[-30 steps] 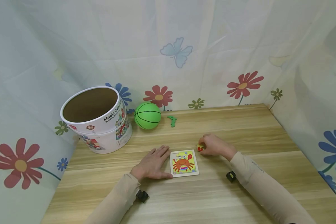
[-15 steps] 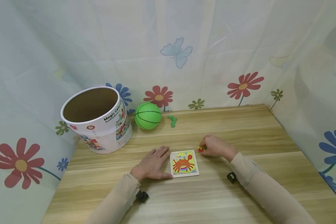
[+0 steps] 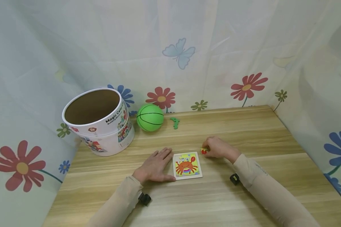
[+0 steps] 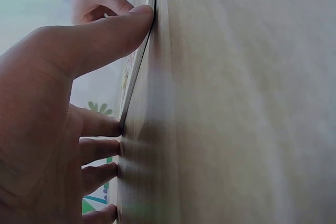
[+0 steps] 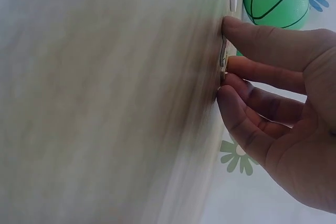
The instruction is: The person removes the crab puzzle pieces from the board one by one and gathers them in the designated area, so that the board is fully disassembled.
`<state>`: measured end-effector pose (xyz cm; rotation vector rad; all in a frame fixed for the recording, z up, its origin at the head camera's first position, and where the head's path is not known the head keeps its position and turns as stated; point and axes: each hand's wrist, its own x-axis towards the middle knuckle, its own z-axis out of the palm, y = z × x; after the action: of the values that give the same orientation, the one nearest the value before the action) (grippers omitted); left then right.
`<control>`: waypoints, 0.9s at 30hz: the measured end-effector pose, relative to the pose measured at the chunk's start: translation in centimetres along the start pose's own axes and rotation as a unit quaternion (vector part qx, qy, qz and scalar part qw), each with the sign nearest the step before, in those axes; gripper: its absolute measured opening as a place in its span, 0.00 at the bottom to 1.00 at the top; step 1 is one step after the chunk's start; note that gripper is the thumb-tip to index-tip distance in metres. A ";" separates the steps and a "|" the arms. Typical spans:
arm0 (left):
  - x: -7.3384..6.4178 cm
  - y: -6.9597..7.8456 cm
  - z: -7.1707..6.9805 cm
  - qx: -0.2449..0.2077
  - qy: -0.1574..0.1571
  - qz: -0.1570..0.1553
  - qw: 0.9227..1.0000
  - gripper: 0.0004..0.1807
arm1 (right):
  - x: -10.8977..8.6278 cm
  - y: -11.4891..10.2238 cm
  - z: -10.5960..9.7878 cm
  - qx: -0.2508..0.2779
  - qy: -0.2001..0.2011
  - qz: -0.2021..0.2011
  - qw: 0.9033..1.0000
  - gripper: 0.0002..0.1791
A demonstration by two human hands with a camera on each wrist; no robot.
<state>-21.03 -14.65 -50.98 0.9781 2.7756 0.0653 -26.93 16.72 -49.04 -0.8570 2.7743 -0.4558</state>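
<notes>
Past 1 s: v. little change. R hand [image 3: 217,147] & piece [image 3: 203,151] shifted only a hair; L hand [image 3: 154,167] & crab puzzle [image 3: 186,166] same pos. So, I'd judge, work's hardly moved on: piece is still outside the puzzle, just beside its upper R corner, apart from it.

R hand pinches the piece btwn thumb & fingertips, down at worktop [image 3: 250,132] level; can't tell if it's fully resting there. Piece shows red & yellow.

L hand flat, fingers spread, gripping nothing; thumb & index touch the puzzle's edge, prob. steadying it. Puzzle lies flat btwn the 2 hands.

Further back: 1 green bit [image 3: 175,123], 1 green ball [image 3: 150,118] & 1 bucket [image 3: 102,144], well apart from both hands.
</notes>
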 end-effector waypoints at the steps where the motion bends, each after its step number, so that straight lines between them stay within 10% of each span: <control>1: 0.0 0.0 0.0 0.000 -0.001 0.000 1.000 0.60 | 0.0 0.0 0.0 -0.004 -0.001 0.001 1.000 0.11; 27: 0.2 -0.2 0.2 0.003 -0.008 -0.005 1.000 0.61 | -0.3 -0.2 -0.3 -0.021 0.005 -0.024 0.999 0.17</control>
<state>-21.22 -14.67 -51.24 0.9624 2.7678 0.0468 -26.62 16.79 -48.64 -0.9341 2.7870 -0.4108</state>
